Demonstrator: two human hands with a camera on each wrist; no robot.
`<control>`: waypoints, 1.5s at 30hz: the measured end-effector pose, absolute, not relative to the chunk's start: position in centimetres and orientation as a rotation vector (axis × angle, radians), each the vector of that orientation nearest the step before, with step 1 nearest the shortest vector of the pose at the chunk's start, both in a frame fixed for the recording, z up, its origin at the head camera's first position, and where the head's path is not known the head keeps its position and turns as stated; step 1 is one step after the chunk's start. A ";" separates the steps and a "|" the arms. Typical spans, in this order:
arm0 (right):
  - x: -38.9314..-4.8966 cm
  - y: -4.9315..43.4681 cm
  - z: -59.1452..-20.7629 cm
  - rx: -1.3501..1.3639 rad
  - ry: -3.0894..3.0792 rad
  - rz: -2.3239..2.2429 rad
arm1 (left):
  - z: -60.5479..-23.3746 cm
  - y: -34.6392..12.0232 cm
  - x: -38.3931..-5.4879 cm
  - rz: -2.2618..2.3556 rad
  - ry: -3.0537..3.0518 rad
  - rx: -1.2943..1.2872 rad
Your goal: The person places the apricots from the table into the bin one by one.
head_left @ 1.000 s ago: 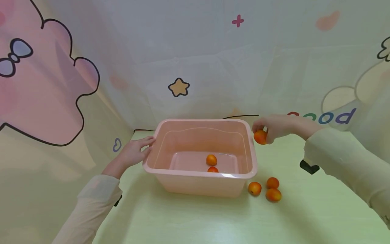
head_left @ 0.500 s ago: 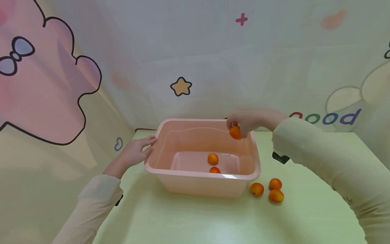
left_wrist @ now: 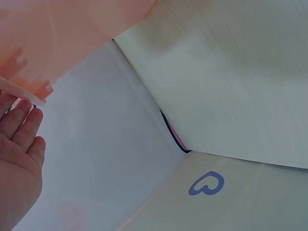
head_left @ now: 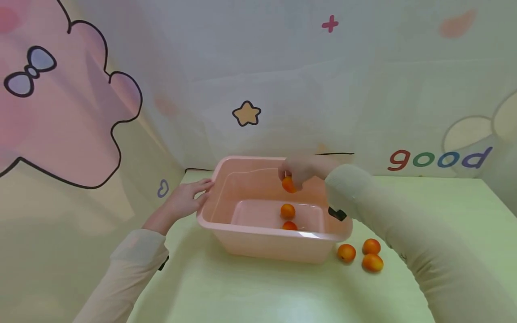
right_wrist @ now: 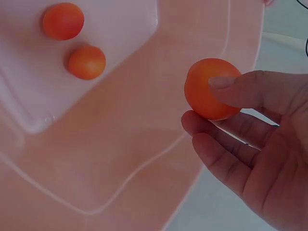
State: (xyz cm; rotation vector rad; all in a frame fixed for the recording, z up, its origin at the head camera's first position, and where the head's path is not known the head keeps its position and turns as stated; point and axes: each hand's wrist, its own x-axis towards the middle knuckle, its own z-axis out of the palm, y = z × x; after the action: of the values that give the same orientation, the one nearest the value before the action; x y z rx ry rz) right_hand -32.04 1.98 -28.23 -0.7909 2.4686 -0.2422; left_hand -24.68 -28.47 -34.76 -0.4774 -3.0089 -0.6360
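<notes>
In the head view a pink plastic basin (head_left: 274,244) stands on the pale green table. My right hand (head_left: 300,170) is over the inside of the basin, pinching a round, smooth orange-red fruit (right_wrist: 207,91) between thumb and fingers. On the basin floor lie two similar fruits, one orange (right_wrist: 87,62) and one redder (right_wrist: 63,21). At the basin's left end, my left hand (head_left: 187,197) touches the rim with its fingers extended. The left wrist view has these fingertips (left_wrist: 33,118) right below the rim edge (left_wrist: 24,94).
Outside the basin's front right corner, three more fruits sit close together on the table: one nearest the basin (head_left: 346,253), one behind (head_left: 371,246) and one in front (head_left: 372,263). A printed cloth backdrop (head_left: 291,89) rises behind the basin and along the left side.
My right hand has carried its fruit leftward from beyond the basin's right rim to above its interior. The left hand stays at the rim. The whole head view has shifted slightly.
</notes>
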 end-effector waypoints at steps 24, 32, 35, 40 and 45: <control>-29.0 -0.2 -32.6 -0.017 2.089 -1.131 | -34.5 -28.5 -24.5 -0.639 -3.027 -0.434; -32.1 -1.3 -35.9 -0.326 2.261 -0.809 | -34.6 -28.5 -24.5 -0.642 -3.029 -0.447; -33.0 -1.4 -37.0 -0.383 2.286 -0.762 | -34.7 -28.5 -24.6 -0.637 -3.030 -0.442; -33.7 -1.4 -38.1 -0.392 2.271 -0.780 | -34.6 -28.6 -24.5 -0.632 -3.025 -0.441; -33.7 -1.3 -38.2 -0.413 2.251 -0.788 | -34.7 -28.5 -24.6 -0.625 -3.021 -0.445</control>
State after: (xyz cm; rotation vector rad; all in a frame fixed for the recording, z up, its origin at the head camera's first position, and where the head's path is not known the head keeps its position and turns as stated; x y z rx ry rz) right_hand -33.69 -1.26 -38.23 -0.4128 2.2514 -0.7879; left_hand -24.60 -28.54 -34.68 -0.4450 -3.0212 -0.6252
